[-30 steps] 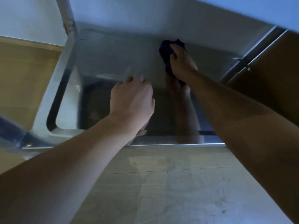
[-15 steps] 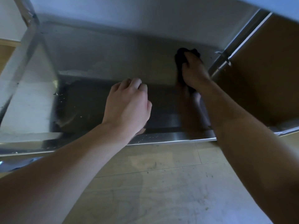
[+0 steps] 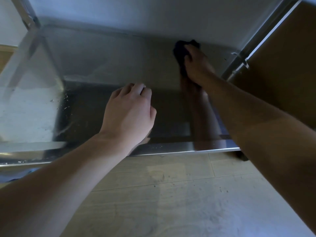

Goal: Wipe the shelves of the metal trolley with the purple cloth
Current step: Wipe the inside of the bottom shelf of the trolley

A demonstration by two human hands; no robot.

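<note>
Head view, the only one: trolley (image 3: 34,153) seen from above and in front; its shelf (image 3: 111,62) filled the upper half of the frame, bare steel, dim and reflective; the front lip (image 3: 171,148) ran across the middle, left to right.

Right hand (image 3: 196,65) was upper right of centre, reaching far in toward the back right corner of the shelf; fingers curled round the cloth (image 3: 179,50), which was bunched and dark purple, almost black in this light; the cloth stuck out above and left of the fingers and lay pressed on the steel near the back edge; the forearm's reflection showed in the shelf below the hand.

Left hand (image 3: 130,110) was at centre frame, well apart from the right; fingers curled under into a loose fist, knuckles up, nothing seen in it; it sat over the front part of the shelf, wrist crossing the lip; could not tell if it touched the steel or hung just above.

Pale specks (image 3: 65,100) lay on the shelf left of centre, beside a bright reflected patch; more along the lip.

One post (image 3: 29,16) rose at upper left; a second post (image 3: 256,43) ran diagonally at upper right, brown panel (image 3: 282,65) beyond it at far right.

Wood-look floor (image 3: 171,202) took the lower half, dark dirt specks at lower right; both forearms crossed it from the bottom corners.
</note>
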